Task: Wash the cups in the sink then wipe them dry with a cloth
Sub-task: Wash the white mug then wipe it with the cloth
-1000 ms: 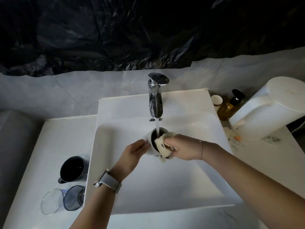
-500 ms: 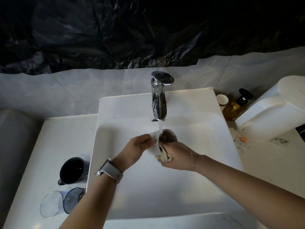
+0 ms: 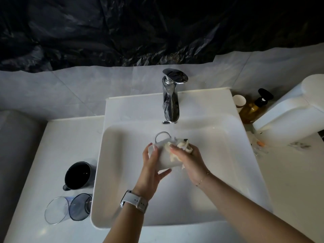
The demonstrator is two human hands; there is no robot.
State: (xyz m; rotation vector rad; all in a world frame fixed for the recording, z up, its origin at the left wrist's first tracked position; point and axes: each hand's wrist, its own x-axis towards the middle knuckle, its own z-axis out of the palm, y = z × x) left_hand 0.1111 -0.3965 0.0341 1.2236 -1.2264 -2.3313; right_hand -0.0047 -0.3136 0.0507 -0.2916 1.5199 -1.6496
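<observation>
A white mug (image 3: 164,159) lies on its side over the white sink (image 3: 122,172), its handle pointing up toward the tap. My left hand (image 3: 152,163) grips the mug's base end. My right hand (image 3: 188,157) presses a cream cloth (image 3: 180,148) against the mug's side and rim. A dark mug (image 3: 78,176) stands upright on the counter left of the sink. A clear glass (image 3: 56,210) and a bluish glass (image 3: 79,208) lie on their sides in front of it.
The chrome tap (image 3: 171,100) stands behind the basin; no water stream shows. At the right are a small paper cup (image 3: 239,101), an amber pump bottle (image 3: 252,107) and a large white appliance (image 3: 294,113). Black plastic sheeting covers the wall.
The water stream under the tap is gone. The white mug has turned from mouth-up to lying on its side, handle up, and the cloth has moved from inside it to its outside.
</observation>
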